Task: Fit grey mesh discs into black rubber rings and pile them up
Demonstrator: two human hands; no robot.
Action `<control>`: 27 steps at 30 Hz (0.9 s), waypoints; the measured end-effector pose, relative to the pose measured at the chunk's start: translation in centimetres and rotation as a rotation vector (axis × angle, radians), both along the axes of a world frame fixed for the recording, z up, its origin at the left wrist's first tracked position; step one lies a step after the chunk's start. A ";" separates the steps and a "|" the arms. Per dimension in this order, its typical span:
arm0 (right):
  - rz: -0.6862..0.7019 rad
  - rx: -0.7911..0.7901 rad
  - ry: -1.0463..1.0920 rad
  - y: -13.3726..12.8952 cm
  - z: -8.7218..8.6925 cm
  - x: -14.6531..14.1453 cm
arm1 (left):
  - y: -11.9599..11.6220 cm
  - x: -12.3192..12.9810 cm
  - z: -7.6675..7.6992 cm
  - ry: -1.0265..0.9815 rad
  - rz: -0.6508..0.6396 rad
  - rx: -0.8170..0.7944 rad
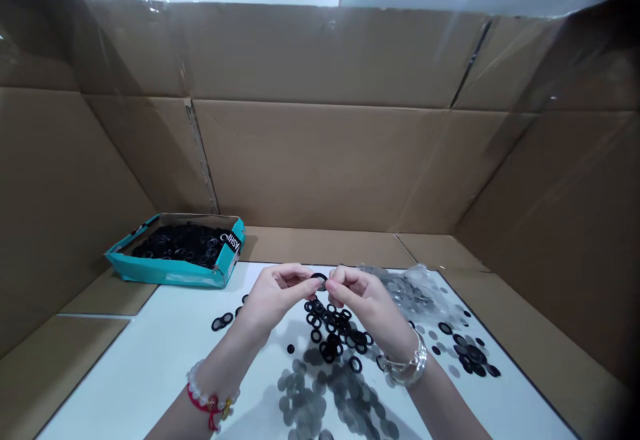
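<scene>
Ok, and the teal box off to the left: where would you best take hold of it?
Probably by the near long wall of the teal box, coming from the front and over the top. That wall faces the person and stands low, and the box is open above, so fingers could hook its rim without pressing into the black rings heaped inside.

Inside a large brown cardboard carton lies a flat white board. Small black rubber rings are in a loose heap on it, with a clear plastic bag behind them at right. A teal open cardboard tray stands behind the board at left.
</scene>
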State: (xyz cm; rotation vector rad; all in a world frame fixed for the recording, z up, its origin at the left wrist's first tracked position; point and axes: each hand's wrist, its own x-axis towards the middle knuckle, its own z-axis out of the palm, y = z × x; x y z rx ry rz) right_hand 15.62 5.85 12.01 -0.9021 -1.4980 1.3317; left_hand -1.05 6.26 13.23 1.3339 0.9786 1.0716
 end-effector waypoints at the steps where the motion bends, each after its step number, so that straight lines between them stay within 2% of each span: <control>1: -0.007 0.006 0.009 -0.2 0.1 -0.1 | -0.2 0.0 0.1 -0.001 -0.007 0.005; 5: -0.020 0.041 0.026 -0.9 0.6 -0.2 | -0.9 -0.2 0.6 0.014 -0.050 0.019; 8: -0.013 0.050 0.034 -1.2 0.9 -0.4 | -1.3 -0.1 0.7 -0.028 -0.012 0.033; 11: -0.005 0.059 0.031 -1.3 0.9 -0.6 | -1.4 0.5 0.3 -0.094 0.018 0.027; 14: 0.014 0.094 0.061 -1.1 0.6 -0.6 | -1.5 1.2 -0.4 -0.233 -0.001 -0.009; 16: -0.026 0.158 0.038 -0.9 0.3 -0.4 | -1.5 1.5 -0.6 -0.293 -0.029 -0.037; 20: -0.138 0.306 -0.153 -0.4 0.0 0.4 | -1.0 1.0 -0.7 -0.130 -0.078 0.025; 27: -0.006 0.304 -0.387 -0.1 0.5 1.4 | -0.4 -0.1 -1.0 0.216 -0.060 0.302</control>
